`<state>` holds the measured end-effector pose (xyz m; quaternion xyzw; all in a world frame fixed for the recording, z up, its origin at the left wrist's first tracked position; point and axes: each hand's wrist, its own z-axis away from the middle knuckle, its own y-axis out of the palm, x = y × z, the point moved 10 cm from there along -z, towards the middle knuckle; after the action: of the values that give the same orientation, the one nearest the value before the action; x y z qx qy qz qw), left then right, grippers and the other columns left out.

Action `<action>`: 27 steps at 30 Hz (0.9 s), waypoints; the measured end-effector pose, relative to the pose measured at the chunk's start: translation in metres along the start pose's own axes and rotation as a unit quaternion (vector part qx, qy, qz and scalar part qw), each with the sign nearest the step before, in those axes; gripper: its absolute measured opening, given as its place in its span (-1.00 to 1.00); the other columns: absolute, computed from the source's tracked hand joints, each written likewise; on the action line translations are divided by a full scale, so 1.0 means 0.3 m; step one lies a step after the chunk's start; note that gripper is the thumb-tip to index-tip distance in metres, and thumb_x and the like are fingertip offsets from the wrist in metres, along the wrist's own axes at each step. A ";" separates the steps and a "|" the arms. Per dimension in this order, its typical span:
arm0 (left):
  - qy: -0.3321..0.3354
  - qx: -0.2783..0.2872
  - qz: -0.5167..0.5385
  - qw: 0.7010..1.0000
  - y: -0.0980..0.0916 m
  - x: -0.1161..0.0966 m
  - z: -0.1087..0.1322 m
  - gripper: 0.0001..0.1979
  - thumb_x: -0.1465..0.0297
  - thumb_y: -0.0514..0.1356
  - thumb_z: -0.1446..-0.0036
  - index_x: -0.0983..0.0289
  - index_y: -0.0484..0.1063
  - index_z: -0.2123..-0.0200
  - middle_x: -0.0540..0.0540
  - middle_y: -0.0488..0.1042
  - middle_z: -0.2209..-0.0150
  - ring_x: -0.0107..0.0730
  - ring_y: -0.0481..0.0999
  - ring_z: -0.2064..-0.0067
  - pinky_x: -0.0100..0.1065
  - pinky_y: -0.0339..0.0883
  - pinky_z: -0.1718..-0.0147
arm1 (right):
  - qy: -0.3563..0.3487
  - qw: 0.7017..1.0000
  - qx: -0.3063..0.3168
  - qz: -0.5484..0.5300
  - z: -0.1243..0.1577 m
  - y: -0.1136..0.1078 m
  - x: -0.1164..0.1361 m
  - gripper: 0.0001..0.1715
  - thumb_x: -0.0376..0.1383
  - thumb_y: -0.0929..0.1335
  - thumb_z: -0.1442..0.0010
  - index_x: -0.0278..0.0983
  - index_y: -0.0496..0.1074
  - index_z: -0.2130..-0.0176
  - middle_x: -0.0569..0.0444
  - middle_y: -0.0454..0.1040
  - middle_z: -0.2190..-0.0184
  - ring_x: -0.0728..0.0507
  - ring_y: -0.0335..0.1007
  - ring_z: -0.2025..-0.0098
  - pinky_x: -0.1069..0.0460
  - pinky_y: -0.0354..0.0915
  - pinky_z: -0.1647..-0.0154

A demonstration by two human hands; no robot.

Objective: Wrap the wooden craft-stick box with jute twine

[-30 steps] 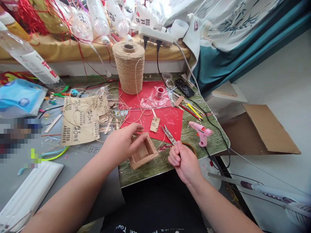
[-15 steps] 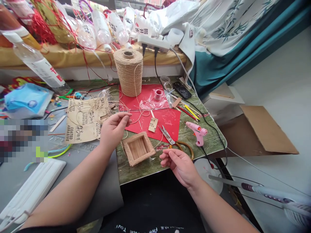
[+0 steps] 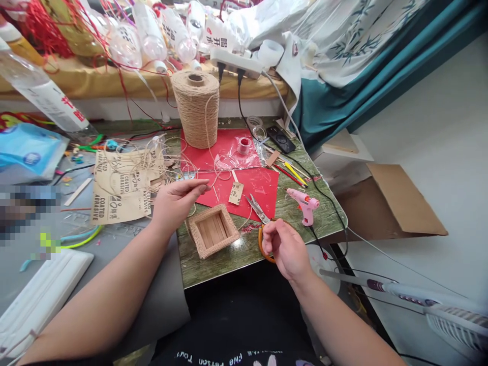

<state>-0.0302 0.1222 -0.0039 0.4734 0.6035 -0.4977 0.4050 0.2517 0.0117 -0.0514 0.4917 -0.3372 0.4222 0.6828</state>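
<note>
From where I stand, the small square box of brown twine and wooden slats (image 3: 213, 231) looks light and fairly stiff, its corded rim rough rather than slippery; the thin slats inside could be the fragile part, so I'd take hold of it by two opposite outer walls. It sits tilted in view near the centre of the frame, on the green wood-grain worktop (image 3: 198, 273), between the two hands and gripped by neither. The left hand (image 3: 175, 203) is just above and left of it, thumb and fingertips pinched together; whether a fine strand is caught there, I can't tell. The right hand (image 3: 285, 246), right of the box, has its fingers curled in front of the orange-handled metal scissors (image 3: 259, 209); I can't tell whether it grasps them.
</note>
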 end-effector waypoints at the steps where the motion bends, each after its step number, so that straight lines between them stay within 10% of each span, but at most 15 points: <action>1: 0.000 0.002 0.008 1.000 0.001 0.000 -0.002 -0.73 0.20 0.32 -0.28 0.22 0.67 0.07 0.15 0.71 0.20 -0.29 0.68 0.19 -0.21 0.58 0.07 | 0.003 1.000 0.008 0.012 0.000 0.007 -0.003 -0.63 0.01 0.44 -0.33 -0.23 0.64 0.21 0.12 0.51 0.39 0.03 0.34 0.56 0.08 0.34 0.55; 16: -0.026 -0.031 0.017 0.999 -0.031 0.017 -0.009 -0.73 0.15 0.27 -0.31 0.22 0.61 0.27 -0.02 0.44 0.53 -0.45 0.39 0.48 -0.39 0.27 0.45 | 0.011 0.999 0.028 0.044 -0.020 -0.003 -0.069 -0.73 -0.09 0.50 -0.31 -0.24 0.54 0.20 0.34 0.14 0.72 0.08 -0.03 0.68 0.13 -0.03 0.62; 22: -0.006 -0.031 0.054 0.998 -0.036 0.014 -0.024 -0.42 -0.02 0.12 -0.39 0.21 0.22 0.60 -0.04 0.17 0.63 -0.45 0.19 0.55 -0.35 0.12 0.50 | -0.093 0.991 -0.022 0.098 -0.048 -0.040 0.023 -0.84 -0.13 0.40 -0.42 -0.16 0.48 0.11 0.23 0.24 0.49 0.01 0.21 0.47 0.08 0.23 0.42; 27: -0.047 -0.010 0.100 0.994 -0.029 0.060 -0.029 -0.52 -0.03 0.23 -0.31 0.24 0.46 0.46 0.03 0.47 0.49 -0.42 0.46 0.42 -0.37 0.35 0.36 | -0.172 0.971 0.008 0.168 -0.058 0.001 0.127 -0.62 -0.21 0.46 -0.35 -0.07 0.44 -0.13 0.03 0.48 0.00 -0.12 0.45 0.02 -0.05 0.44 -0.02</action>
<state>-0.0427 0.1331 -0.0177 0.5032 0.5388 -0.4701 0.4852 0.2680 0.0378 -0.0229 0.4985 -0.5241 0.4422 0.5304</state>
